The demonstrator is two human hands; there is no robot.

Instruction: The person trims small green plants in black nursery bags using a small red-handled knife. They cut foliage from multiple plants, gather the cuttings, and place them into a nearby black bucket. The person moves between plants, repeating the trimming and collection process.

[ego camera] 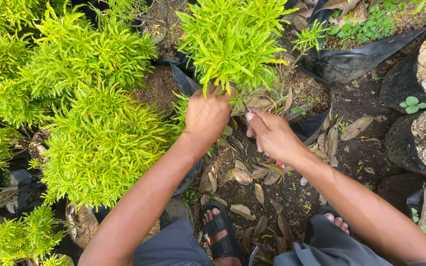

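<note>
The left hand (207, 114) was closed around the base of a bushy yellow-green plant (235, 42), its fingers tucked under the lowest foliage where the stems gather. That plant stood in a black grow bag (316, 123) at the far middle of the scene, the soil in the bag covered with dry brown mulch. The right hand (271, 135) sat just to the right of the left one, near it but not touching, fingers curled shut on a small cutting tool (249, 110); only a thin metal tip showed beyond the forefinger and a bit of red handle below the wrist, so its exact kind could not be told. The tip pointed at the plant's stems beside the left hand's knuckles.

On the left, several more bushy plants (99, 143) of the same bright colour crowded together in their own dark bags. Far right, another black bag (351, 64) held low green weeds, and two more bags (410, 143) lay at the right edge. The ground (361, 157) between was dark bare earth scattered with dry leaves (242, 176). Near the bottom, the person's feet in black sandals (220, 231) rested on the earth, with grey shorts (173, 249) on either side
</note>
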